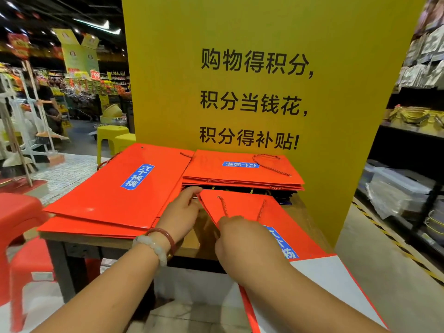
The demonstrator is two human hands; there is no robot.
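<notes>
head view: left hand point(182, 212) fingers pinch the red bag point(276, 219) corner; right hand point(240, 239) fingers grip its edge.

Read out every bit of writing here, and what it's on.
"购物得积分, 积分当钱花, 积分得补贴!": yellow board.
"六个核桃": left bag, back stack; partly covered on held bag.
"99": price tag.
Other signs: blurred.

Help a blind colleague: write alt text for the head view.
The right hand grips a flat red bag by its top edge; the left hand touches its corner. More red bags lie on the table before a yellow sign.
</notes>
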